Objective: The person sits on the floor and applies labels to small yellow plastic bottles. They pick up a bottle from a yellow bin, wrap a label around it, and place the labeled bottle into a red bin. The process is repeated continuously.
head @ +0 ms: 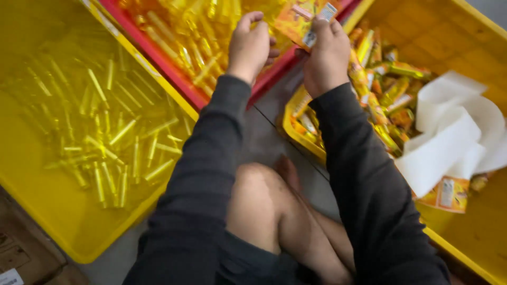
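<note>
An orange-and-yellow printed packet (301,18) sat at the top centre of the frame, held up between a seated person's two hands over the gap between the crates. The right hand (326,55) had its fingers closed on the packet's lower edge, pinching it near a small white label patch, while the left hand (249,46) was curled just to the left of the packet with its fingertips bent toward the packet's left edge; whether those fingers actually gripped the wrapper could not be told from this angle. Both arms wore dark long sleeves and rose from the bottom of the frame, above a bare knee (264,206). By the look of it, the step in hand was working a single packet, and the move that followed would call for a firm hold on both edges, judged from the grip alone. Behind the hands, a red crate (174,79) held clear yellow-tinted tubes. At the left of the frame a large yellow crate (47,227) held many more loose tubes (121,153), scattered flat. At the right a second yellow crate (475,248) held a heap of similar orange packets (391,89), with crumpled white paper (454,137) lying over them. A cardboard box (21,253) showed at lower left.
</note>
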